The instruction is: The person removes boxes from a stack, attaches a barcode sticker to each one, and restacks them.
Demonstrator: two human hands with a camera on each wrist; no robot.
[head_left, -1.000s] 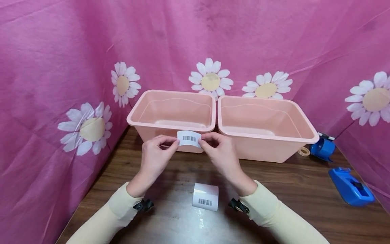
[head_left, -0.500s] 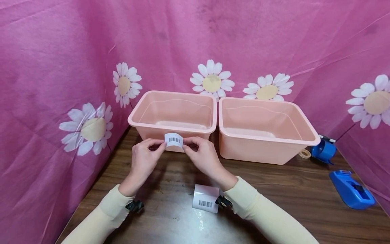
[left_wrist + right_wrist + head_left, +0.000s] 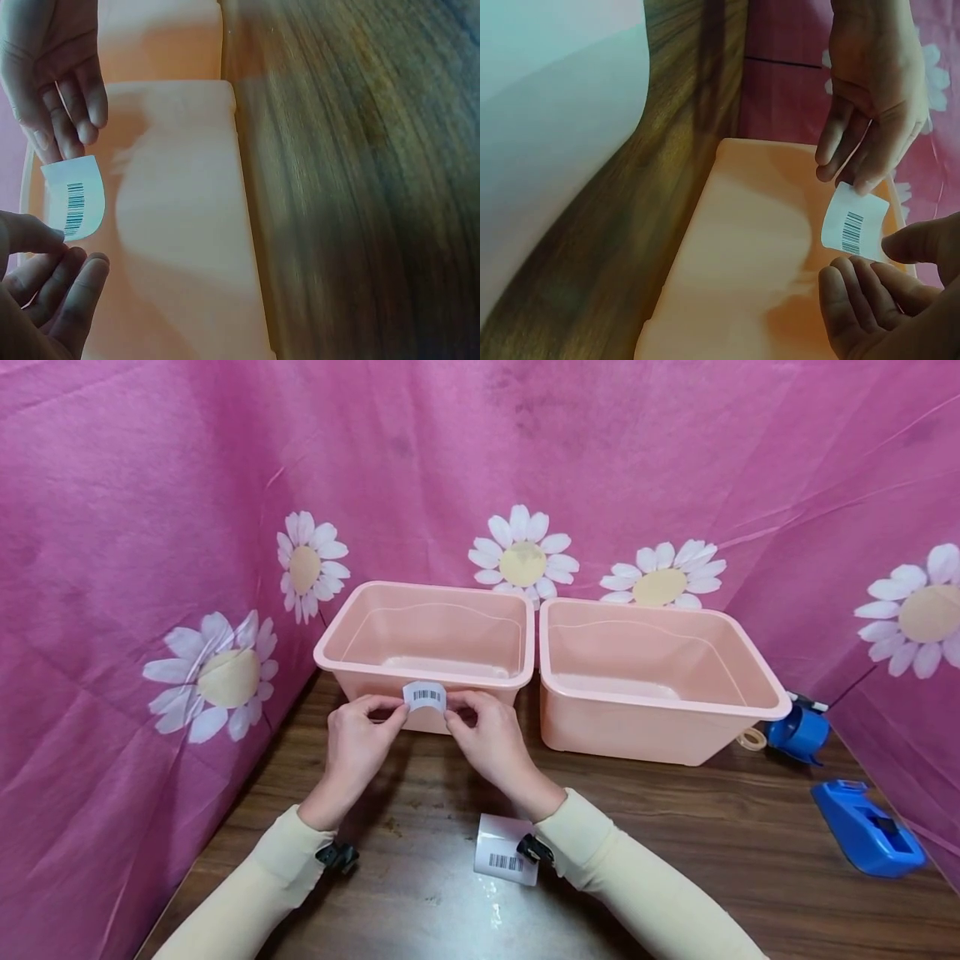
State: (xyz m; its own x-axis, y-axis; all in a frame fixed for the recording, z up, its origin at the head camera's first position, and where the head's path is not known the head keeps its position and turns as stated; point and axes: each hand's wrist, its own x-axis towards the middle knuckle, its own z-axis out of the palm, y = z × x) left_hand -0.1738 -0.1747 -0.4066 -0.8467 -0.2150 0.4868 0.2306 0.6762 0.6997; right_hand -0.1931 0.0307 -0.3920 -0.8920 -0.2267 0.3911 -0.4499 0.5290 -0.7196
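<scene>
A white barcode label is stretched between both hands in front of the left pink bin, just below its rim. My left hand pinches the label's left edge between thumb and fingertips. On the opposite edge, my right hand pinches it the same way. The label bows outward in the left wrist view, its printed barcode facing me. In the right wrist view the label overlaps the bin's front wall, close to the rim.
A second pink bin stands to the right. A roll of barcode labels lies on the wooden table, partly behind the right wrist's black strap. At right are a blue tape dispenser, another blue object and a tan ring.
Both hands have carried the label leftward along the left bin's front, mostly in the first half second. Since then it has risen slightly and bowed more. The bins look nearly unmoved.
</scene>
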